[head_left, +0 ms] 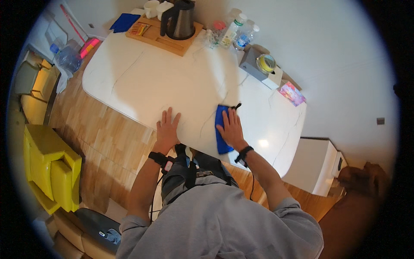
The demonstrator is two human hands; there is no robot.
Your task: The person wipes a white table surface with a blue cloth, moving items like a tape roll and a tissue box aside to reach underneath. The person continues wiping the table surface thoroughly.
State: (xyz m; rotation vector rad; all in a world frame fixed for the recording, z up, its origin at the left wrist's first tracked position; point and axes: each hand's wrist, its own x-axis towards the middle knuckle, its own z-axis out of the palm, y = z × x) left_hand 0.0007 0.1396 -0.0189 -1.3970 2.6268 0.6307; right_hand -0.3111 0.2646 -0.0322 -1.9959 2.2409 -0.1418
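Note:
A folded blue cloth [222, 129] lies on the white marble-patterned table [155, 74], close to the edge before me. Flat on top of it rests my right hand [231, 128], fingers stretched forward and covering its right part. A small black loop sticks out from the cloth's far corner. My left hand [167, 126] is palm down on the bare tabletop near the same edge, its fingers spread and nothing in them. Both wrists wear black straps with small devices.
At the back stand a wooden tray [155, 42] with a kettle [182, 22], plastic bottles [241, 39], a grey box [254, 61] under a tape roll [266, 63], and a pink tissue box [291, 94]. Another blue cloth [125, 22] lies far left. A yellow chair [53, 168] stands left.

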